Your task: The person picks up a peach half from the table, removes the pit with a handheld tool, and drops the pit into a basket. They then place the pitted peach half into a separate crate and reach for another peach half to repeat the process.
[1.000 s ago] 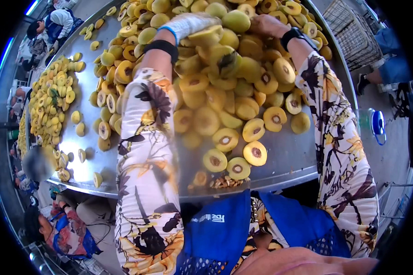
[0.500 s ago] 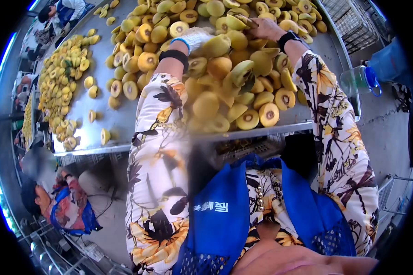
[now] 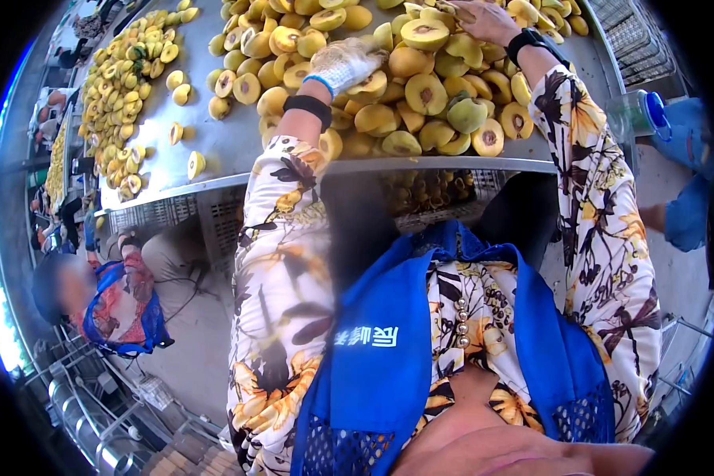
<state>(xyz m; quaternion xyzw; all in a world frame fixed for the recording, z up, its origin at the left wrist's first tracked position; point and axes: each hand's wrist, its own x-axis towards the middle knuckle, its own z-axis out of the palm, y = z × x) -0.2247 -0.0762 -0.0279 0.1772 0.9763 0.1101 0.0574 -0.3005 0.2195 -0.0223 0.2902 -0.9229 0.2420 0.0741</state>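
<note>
Halved yellow peaches, many showing a brown stone or stone hollow, lie heaped on the metal table [image 3: 214, 159]. My left hand [image 3: 345, 65], in a white knitted glove with a blue cuff, curves over the heap just above a peach half [image 3: 369, 87]. Its fingers are bent together, and whatever is under them is hidden. Farther right, my bare right hand [image 3: 488, 22] reaches the top edge of the view. Its thumb and fingers close on a peach half [image 3: 430, 14]. A large cut half [image 3: 424, 33] lies cut face up between the hands.
Another pile of peach halves [image 3: 123, 103] covers the table's left side, with a few loose halves [image 3: 180, 94] between. Pale crates [image 3: 639, 40] stand beyond the right edge. A blue-lidded clear container [image 3: 639, 115] is at the right. A person [image 3: 127, 297] sits at the lower left.
The view has shifted, so the table and fruit sit higher in the picture. Blurred, moving halves in front of my hands now lie still near the table's front edge. Both hands stay over the heap.
</note>
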